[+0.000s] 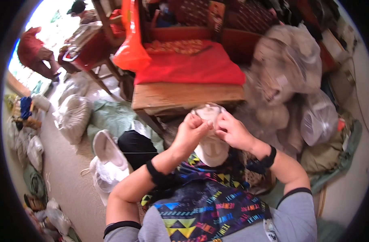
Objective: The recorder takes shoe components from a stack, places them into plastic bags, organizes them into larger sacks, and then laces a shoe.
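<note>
A cream-white shoe (pixel 212 154) rests on my lap, its rounded end toward me and its other end up between my hands. My left hand (pixel 193 130) is closed in a pinch at the shoe's upper left edge. Opposite it, my right hand (pixel 234 130) has its fingers curled and pinched at the upper right edge. The fingertips nearly meet over the shoe. Whether they also hold something thin, such as thread, is too small to see. More white shoes (pixel 106 151) lie to the left, beside my black-clad knee (pixel 136 147).
A wooden table (pixel 192 94) with a red cloth (pixel 184 72) stands just ahead, an orange-red plastic bag (pixel 132 52) hanging at its left. Large pale plastic bags (pixel 289 60) crowd the right. White sacks (pixel 73 117) and a green sheet (pixel 110 117) lie on the left floor. A person in red (pixel 33 52) is beyond.
</note>
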Tool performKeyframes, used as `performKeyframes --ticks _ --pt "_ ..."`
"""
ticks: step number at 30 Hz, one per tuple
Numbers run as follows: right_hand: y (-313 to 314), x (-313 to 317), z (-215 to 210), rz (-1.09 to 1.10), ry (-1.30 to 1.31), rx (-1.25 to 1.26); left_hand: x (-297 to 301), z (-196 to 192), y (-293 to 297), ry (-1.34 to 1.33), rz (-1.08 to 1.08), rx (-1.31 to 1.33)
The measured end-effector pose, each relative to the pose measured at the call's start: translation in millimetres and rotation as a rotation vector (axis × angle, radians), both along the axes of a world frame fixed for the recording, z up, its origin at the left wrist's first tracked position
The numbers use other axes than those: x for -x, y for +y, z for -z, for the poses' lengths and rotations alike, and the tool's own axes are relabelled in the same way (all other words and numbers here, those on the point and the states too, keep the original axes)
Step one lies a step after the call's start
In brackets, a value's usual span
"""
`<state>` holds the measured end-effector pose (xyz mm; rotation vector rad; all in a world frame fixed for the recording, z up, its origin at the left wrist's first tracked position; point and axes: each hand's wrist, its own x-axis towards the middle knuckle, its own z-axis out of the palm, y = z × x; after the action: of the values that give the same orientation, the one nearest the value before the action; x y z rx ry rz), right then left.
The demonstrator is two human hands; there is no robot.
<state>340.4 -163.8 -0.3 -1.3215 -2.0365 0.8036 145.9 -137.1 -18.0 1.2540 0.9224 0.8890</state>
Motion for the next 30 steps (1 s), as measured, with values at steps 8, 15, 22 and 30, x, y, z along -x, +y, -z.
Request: performKeyframes --ticks 8,15,22,30 --pt "-15 8 -62 0.018 0.72 0.593 11 -55 -3 -0.088 0.129 0.048" --pt "-4 19 -24 0.103 0.726 0.535 -3 -19 -11 -0.233 0.012 0.051" --pt "3 32 -33 0.128 0.669 0.609 8 -17 -6 -0.076 -0.037 -0.089" --pt "9 42 -61 0.1 0.614 0.192 21 -24 3 -0.249 0.038 -0.009"
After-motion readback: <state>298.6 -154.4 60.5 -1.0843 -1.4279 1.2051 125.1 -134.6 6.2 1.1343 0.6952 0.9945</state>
